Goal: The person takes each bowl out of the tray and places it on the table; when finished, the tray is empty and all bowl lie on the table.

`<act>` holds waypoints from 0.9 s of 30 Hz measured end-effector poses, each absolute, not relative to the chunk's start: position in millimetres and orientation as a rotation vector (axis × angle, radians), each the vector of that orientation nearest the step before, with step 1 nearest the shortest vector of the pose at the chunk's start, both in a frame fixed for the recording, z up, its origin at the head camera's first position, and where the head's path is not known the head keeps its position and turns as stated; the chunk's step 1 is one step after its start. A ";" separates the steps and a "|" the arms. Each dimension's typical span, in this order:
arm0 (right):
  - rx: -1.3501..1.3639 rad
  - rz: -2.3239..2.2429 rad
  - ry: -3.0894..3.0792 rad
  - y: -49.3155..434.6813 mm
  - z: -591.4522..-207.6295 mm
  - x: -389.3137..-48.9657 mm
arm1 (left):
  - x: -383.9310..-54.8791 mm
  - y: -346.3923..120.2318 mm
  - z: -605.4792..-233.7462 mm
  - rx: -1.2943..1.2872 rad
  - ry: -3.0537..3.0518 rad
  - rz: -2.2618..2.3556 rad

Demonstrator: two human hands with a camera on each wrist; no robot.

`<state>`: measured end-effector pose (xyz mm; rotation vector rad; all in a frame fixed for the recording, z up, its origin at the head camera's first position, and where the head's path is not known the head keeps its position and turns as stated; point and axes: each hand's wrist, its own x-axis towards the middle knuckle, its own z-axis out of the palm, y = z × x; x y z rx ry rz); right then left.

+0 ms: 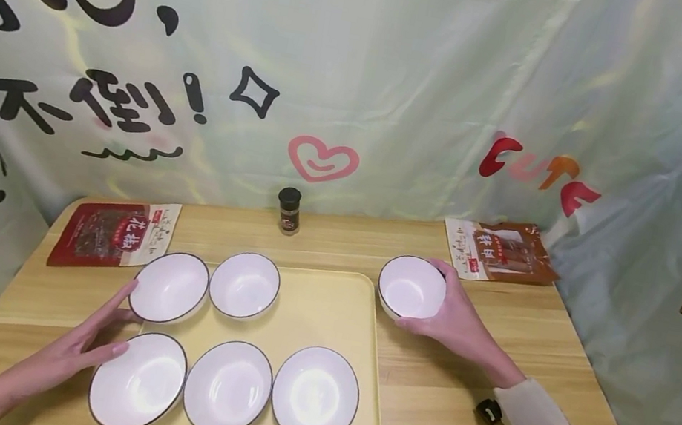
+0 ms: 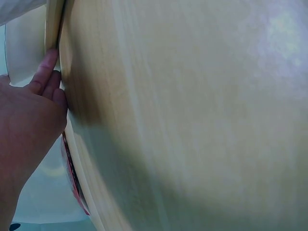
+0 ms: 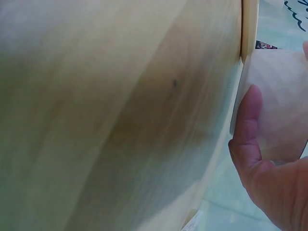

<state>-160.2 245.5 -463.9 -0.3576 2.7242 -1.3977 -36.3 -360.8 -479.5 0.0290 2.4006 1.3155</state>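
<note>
Pale wood table (image 1: 429,415); my right hand (image 1: 460,318) grips a bowl (image 1: 411,286) just beside the yellow tray (image 1: 325,308); left hand (image 1: 77,343), fingers loosely extended, touches two leftmost bowls (image 1: 138,382); too hard a push there might knock their crowded rims together.

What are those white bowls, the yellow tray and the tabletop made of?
The white bowls look like glazed ceramic: smooth and glossy, with soft highlights inside, though melamine could look the same. The yellow tray seems smooth plastic or painted metal; its even colour and thin rim suit either. The tabletop looks like smooth wood or wood-patterned laminate, judging by its streaky grain.
</note>
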 end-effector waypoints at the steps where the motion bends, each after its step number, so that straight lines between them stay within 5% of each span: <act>1: -0.351 -1.395 2.726 245.2 -464.3 -160.4 | -36.4 -361.1 -479.5 0.034 2.403 1.318; 27: -0.334 -1.406 2.681 238.8 -468.7 -160.1 | -37.2 -361.7 -478.6 0.046 2.398 1.319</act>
